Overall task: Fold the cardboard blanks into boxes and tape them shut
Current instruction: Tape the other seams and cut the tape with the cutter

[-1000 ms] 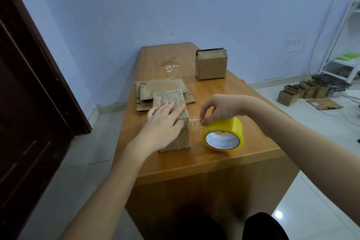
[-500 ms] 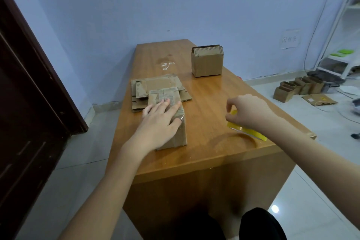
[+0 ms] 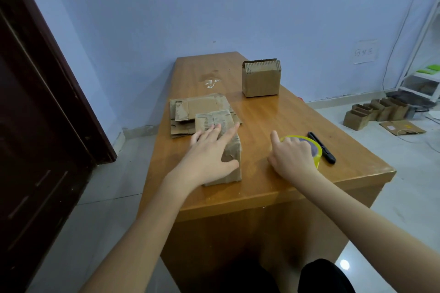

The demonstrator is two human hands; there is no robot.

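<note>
- Step in hand: taping. A folded box (image 3: 222, 150) stands on the worktop (image 3: 285, 112) near its front edge, just in front of a stack of flat blanks (image 3: 190, 114).
- Left hand (image 3: 209, 157): palm flat on the box top, fingers (image 3: 226, 131) straight and spread, thumb against the near side. It presses, it does not grip.
- Right hand (image 3: 291, 157): resting on the yellow tape roll (image 3: 314, 150), which lies flat just right of the box. Fingers curled over the roll's near rim, index finger raised.
- A black cutter (image 3: 321, 147) lies touching or just beside the roll's far side.
- No tape strip visible on the box; too fine to confirm.
- Judgement: next move calls for freeing the tape end, drawing a strip across the top seam while the left hand holds the flaps down, then cutting.
</note>
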